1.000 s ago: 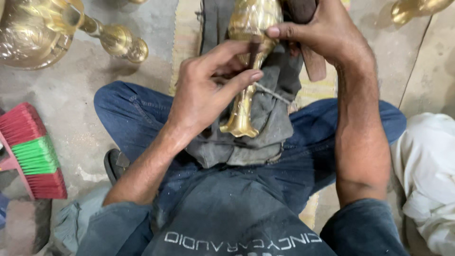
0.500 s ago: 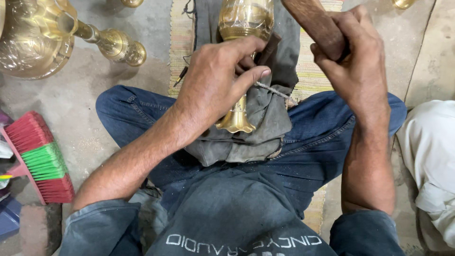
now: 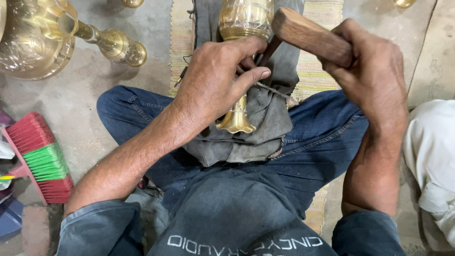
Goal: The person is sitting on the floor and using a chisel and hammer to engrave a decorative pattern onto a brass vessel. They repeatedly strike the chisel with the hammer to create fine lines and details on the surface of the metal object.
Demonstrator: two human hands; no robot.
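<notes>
Left hand: left hand [image 3: 215, 85] is curled closed around the neck of an engraved golden brass vase [image 3: 241, 21], with a thin dark metal punch [image 3: 266, 50] pinched at the fingertips.
Right hand: right hand [image 3: 374, 76] is clenched on a brown wooden mallet handle [image 3: 308, 35], raised beside the vase.
Vase position: lying across the lap on a grey folded cloth [image 3: 265, 123], flared foot toward the body.
Handling: likely heavy, rigid and smooth-slippery; the narrow neck seems the surest grip.
Surroundings: large brass vessel [image 3: 33, 38] and red-and-green brush [image 3: 40, 156] on the concrete floor [image 3: 95, 109].
</notes>
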